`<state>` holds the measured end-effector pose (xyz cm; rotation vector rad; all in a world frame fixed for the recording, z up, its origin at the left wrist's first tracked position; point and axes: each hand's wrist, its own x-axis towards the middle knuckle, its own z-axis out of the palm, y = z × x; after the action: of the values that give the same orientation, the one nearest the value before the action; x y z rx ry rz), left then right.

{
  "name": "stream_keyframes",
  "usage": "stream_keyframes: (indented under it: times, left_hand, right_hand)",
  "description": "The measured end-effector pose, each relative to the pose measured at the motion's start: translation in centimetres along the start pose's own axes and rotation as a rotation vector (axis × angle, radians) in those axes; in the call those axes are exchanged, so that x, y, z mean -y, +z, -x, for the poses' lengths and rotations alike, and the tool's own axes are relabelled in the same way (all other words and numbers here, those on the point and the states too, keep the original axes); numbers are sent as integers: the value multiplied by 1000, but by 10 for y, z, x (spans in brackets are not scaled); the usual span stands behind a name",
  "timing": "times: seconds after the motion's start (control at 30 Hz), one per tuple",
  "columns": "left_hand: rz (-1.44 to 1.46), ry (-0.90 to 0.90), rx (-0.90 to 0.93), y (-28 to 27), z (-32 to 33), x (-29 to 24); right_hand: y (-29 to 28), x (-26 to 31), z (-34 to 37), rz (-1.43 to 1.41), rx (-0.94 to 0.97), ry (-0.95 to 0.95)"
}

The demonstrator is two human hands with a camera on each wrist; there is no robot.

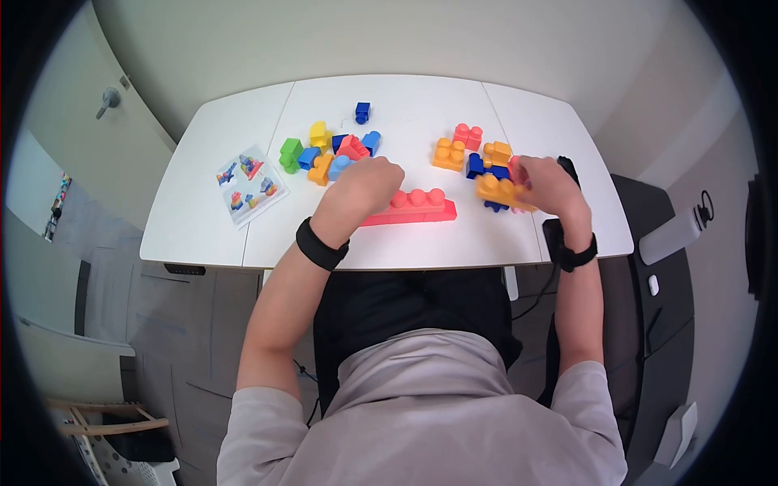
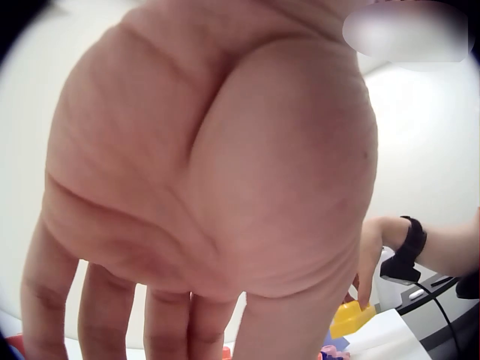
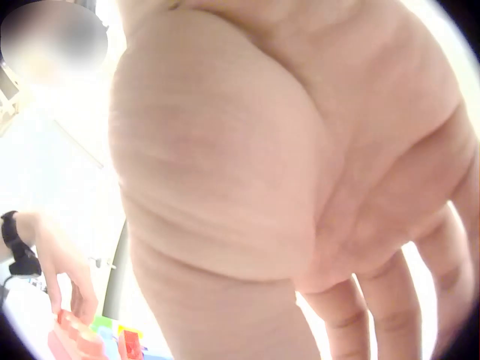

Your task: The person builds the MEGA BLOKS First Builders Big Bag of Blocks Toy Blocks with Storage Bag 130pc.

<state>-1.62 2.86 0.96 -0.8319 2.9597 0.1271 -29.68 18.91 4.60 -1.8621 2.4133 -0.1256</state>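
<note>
My left hand (image 1: pixel 369 190) grips the left end of a long coral-red building block bar (image 1: pixel 417 206) with studs on top, lying near the table's front. In the right wrist view, the thumb and fingers of that hand (image 3: pixel 66 274) come down around the red bar (image 3: pixel 75 337). My right hand (image 1: pixel 553 188) pinches a yellow-orange building block (image 1: pixel 498 190) over a cluster at the right. Dark blue blocks (image 1: pixel 486 168) and pink ones show around and under it. From the left wrist, this yellow block (image 2: pixel 351 319) hangs from the right fingertips.
Left of centre lies a loose group of blocks, including a green one (image 1: pixel 291 154) and a yellow one (image 1: pixel 321 134). A dark blue block (image 1: pixel 362 112) sits farther back. A picture sheet (image 1: pixel 251 186) lies at the left. Orange (image 1: pixel 448 154) and red (image 1: pixel 468 136) blocks stand at the right.
</note>
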Motion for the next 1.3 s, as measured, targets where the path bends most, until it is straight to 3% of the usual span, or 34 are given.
stream_keyframes:
  times: [0.1,0.17,0.5,0.73,0.8,1.03,1.1,1.3]
  left_hand:
    - [-1,14,-8,-2,1,-3]
    - [27,30,62,-5,3,-6]
    - [198,-101,105,-55,32,-11]
    - [225,-102,87,-59,37,2]
    - [239,-106,78,-61,40,5]
    - [267,-87,-53,-61,48,22]
    - [275,-93,-63,-59,48,25]
    - [268,-130,32,-69,50,21]
  right_hand:
    - [16,30,-22,-149,-105,-112]
    - [42,41,-47,-214,-212,-294]
    - [82,72,-89,-233,-89,-504]
    - [70,79,-86,-179,-31,-414]
    - [54,75,-89,-118,-243,-334]
    - [39,11,-143,52,-297,-157]
    - [39,5,-151,26,-120,-71]
    - [72,-30,-186,-62,8,-77]
